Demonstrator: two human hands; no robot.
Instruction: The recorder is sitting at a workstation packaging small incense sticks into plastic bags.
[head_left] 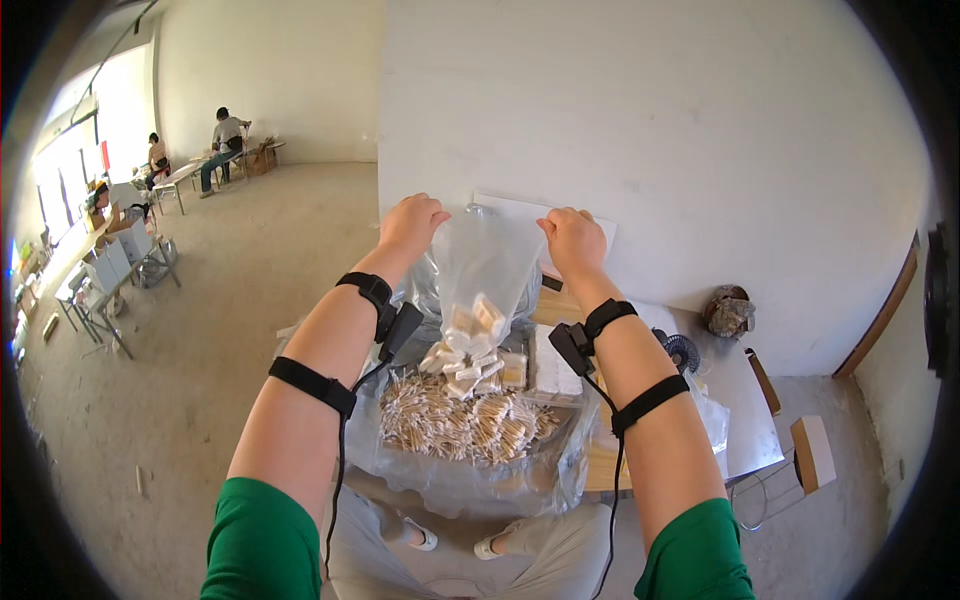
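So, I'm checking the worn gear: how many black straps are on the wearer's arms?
4: a left wrist strap, a left forearm strap, a right wrist strap and a right forearm strap. Any under the green sleeves would be hidden.

Left hand, 11 o'clock: bare; right hand, 2 o'clock: bare. Left wrist strap, 9 o'clock: black band, bearing left module, black, angular. Right wrist strap, 3 o'clock: black band, bearing right module, black, boxy. Left forearm strap, 8 o'clock: broad, black. Right forearm strap, 4 o'clock: matching. Left cable, 7 o'clock: thin, black. Right cable, 5 o'clock: likewise. Left sleeve, 7 o'clock: green, short. Right sleeve, 5 o'clock: same. Trousers, 6 o'clock: pale grey. Shoes, 6 o'clock: whitish
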